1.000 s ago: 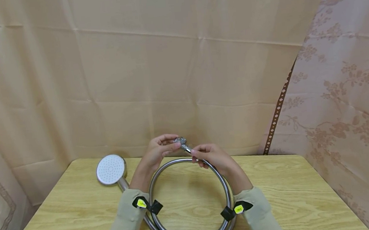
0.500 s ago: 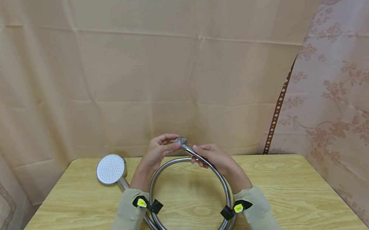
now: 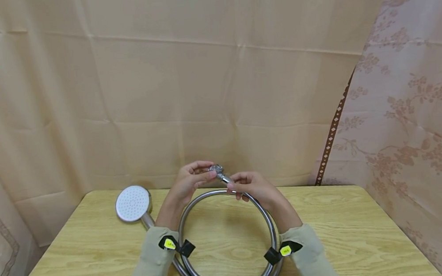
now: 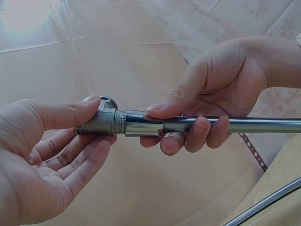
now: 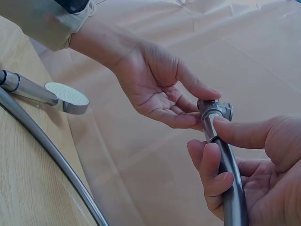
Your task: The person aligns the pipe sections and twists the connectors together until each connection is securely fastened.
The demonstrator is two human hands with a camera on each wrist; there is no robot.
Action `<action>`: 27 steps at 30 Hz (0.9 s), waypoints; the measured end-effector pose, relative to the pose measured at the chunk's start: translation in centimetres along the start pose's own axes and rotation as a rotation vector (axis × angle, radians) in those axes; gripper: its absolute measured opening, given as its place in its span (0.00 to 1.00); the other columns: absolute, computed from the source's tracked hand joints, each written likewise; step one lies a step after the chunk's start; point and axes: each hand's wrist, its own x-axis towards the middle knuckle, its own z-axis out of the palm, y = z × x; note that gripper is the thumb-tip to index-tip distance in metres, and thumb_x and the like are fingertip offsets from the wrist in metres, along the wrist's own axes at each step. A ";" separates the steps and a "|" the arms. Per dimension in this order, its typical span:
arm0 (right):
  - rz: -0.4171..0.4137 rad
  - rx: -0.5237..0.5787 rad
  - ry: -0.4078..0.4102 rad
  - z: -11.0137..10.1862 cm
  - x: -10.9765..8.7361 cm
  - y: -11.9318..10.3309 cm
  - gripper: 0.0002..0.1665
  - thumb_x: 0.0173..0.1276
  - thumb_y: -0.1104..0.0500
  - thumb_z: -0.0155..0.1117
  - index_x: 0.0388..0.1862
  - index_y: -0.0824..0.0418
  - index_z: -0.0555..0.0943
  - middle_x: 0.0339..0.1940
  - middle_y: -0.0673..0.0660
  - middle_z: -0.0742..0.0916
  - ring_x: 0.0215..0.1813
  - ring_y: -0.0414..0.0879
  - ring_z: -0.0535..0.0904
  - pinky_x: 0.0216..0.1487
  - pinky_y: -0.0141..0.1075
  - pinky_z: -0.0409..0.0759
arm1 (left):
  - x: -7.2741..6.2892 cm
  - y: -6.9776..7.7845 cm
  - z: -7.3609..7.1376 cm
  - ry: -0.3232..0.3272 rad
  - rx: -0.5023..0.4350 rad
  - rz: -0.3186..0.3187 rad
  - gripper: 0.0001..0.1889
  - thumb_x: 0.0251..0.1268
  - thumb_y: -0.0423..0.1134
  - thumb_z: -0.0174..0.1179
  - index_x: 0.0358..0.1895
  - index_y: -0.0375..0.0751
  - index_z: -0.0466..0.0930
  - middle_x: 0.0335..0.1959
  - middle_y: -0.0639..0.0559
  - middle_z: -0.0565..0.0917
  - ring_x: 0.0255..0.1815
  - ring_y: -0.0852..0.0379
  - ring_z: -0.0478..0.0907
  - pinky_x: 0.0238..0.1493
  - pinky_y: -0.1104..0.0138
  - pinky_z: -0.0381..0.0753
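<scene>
My left hand [image 3: 188, 180] pinches a small chrome shower bracket fitting [image 4: 101, 120] between thumb and fingers. Opposite it, my right hand [image 3: 255, 189] grips the end of a silver shower hose [image 4: 202, 124], its thumb on the shiny hose nut [image 4: 141, 124]. A short stretch of thread [image 4: 122, 122] shows between nut and fitting in the left wrist view; the two are in line. The hose loops in coils below the hands. At the left of the table lies a round shower head [image 3: 133, 203] with a white face, its handle partly behind my left forearm.
The pale wooden table [image 3: 333, 225] carries the coiled hose and the shower head. Behind its far edge hangs a beige curtain [image 3: 175, 80], with a pink floral cloth [image 3: 418, 114] on the right.
My right thumb and fingers have slid back and forth along the hose end and nut. My left hand keeps its hold on the fitting, and the shower head stays put.
</scene>
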 end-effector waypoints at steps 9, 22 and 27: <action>0.018 0.007 -0.016 0.0 0.1 0.1 0.12 0.78 0.61 0.58 0.48 0.70 0.82 0.31 0.50 0.88 0.26 0.38 0.75 0.26 0.27 0.69 | 0.0 -0.1 0.0 -0.002 -0.007 0.003 0.12 0.66 0.23 0.61 0.51 0.33 0.80 0.37 0.57 0.87 0.41 0.61 0.85 0.52 0.64 0.86; 0.037 0.033 -0.071 -0.4 0.0 0.3 0.18 0.82 0.58 0.52 0.51 0.73 0.81 0.29 0.47 0.88 0.24 0.36 0.74 0.27 0.28 0.68 | 0.1 -0.1 0.1 -0.004 -0.023 0.005 0.12 0.66 0.22 0.60 0.49 0.35 0.81 0.37 0.57 0.87 0.41 0.61 0.84 0.50 0.66 0.86; 0.044 0.032 -0.075 -0.4 0.1 0.1 0.18 0.82 0.57 0.52 0.51 0.72 0.81 0.29 0.47 0.88 0.24 0.37 0.73 0.26 0.27 0.68 | 0.1 -0.1 0.2 -0.001 -0.035 0.005 0.12 0.66 0.21 0.60 0.48 0.36 0.81 0.37 0.57 0.87 0.41 0.61 0.84 0.49 0.67 0.87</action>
